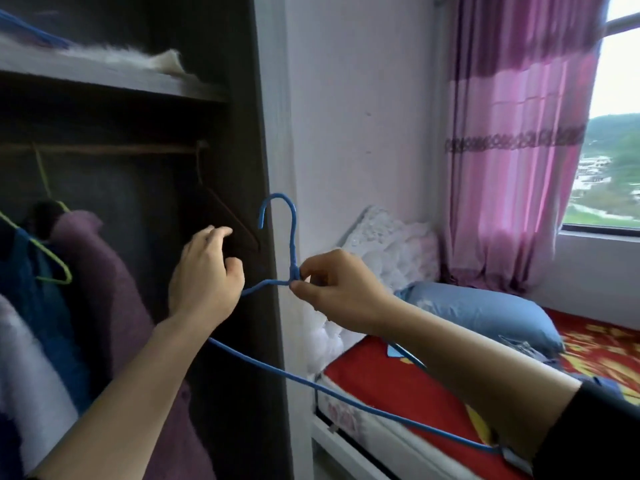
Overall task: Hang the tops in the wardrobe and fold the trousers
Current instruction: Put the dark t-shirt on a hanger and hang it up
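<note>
The blue wire hanger (pixel 293 244) is held bare before the wardrobe (pixel 242 133) edge. Its neck twist is pinched by thumb and fingertips of the right hand (pixel 332 292). Left of the neck, the left hand (pixel 204 271) is loosely curled; a grip on the wire cannot be confirmed. The hanger is judged light, thin and springy, best held at the neck. Behind the hanger, tops (pixel 104 271) are hung on the rail (pixel 121 148).

A wire hanger (pixel 293 244) is coloured blue, another hanger (pixel 66 271) lime green, a hung top (pixel 104 271) purple. The curtain (pixel 512 98) is tinted pink with a darker lace-patterned band; the bedspread (pixel 363 368) is patterned red with yellow flowers.
</note>
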{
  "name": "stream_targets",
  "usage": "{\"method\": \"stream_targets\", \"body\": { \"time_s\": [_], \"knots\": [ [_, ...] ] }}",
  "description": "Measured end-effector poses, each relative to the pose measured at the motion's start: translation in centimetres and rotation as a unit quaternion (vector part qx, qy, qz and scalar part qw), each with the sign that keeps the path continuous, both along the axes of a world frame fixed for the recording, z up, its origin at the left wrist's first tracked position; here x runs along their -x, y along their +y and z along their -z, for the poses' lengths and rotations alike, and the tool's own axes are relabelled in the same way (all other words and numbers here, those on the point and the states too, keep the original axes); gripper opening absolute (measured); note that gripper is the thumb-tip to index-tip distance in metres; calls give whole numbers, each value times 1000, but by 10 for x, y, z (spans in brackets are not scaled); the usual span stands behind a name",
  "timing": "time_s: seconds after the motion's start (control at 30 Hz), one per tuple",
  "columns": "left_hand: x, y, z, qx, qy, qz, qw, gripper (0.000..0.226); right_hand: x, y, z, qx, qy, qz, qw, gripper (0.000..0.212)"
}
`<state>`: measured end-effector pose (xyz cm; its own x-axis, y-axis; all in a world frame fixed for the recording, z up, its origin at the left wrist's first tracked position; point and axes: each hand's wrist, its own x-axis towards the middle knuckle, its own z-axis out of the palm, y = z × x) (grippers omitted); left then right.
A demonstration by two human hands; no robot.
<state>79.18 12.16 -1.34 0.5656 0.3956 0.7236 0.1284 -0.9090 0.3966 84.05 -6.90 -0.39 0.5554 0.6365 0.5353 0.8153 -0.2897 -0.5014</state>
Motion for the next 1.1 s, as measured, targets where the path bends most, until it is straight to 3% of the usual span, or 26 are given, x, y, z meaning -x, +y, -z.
{"method": "stream_targets", "body": {
  "time_s": [0.23,0.53,0.63,0.83,1.1],
  "knots": [
    [-9,-111,38,-3,-6,79,997,44,-4,-130,39,16,79,70,994,19],
    [-85,-275,111,-6,101,217,971,45,-28,-301,101,23,147,234,961,30],
    [-115,-328,134,-12,132,264,955,44,-37,-347,122,45,150,275,949,20],
    [-169,-440,189,-3,210,353,912,45,-60,-434,172,58,203,371,904,30],
    [-249,-572,267,24,308,430,848,42,-119,-555,245,66,319,472,819,47]
  ]
}}
